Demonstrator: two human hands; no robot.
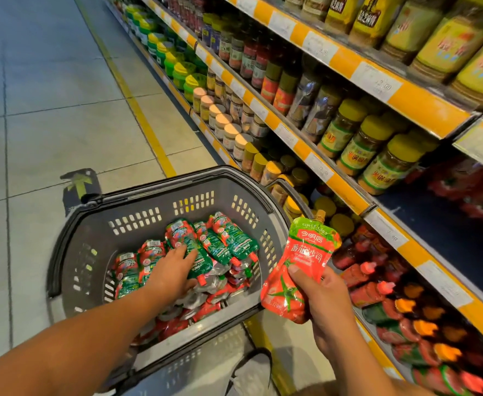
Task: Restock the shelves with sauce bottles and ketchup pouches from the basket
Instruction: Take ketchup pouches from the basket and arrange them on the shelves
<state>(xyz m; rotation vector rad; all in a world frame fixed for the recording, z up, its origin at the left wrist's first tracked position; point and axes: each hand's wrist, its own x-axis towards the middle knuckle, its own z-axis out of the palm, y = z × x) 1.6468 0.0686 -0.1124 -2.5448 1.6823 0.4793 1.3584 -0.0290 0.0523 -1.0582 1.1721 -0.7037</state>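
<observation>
My right hand (324, 298) gripped a red-and-green ketchup pouch (300, 270) beside the shelves (346, 192); my left hand (174, 270) reached into the grey plastic basket (137, 207), fingers apparently touching a pouch, grip unclear

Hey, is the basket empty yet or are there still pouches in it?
Not empty. The basket still holds a pile of ketchup pouches across its bottom; the left hand is reaching onto them.

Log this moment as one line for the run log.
right hand: holds ketchup pouch upright | left hand: reaching onto pouches in basket | shelf: pouch not yet placed
</observation>
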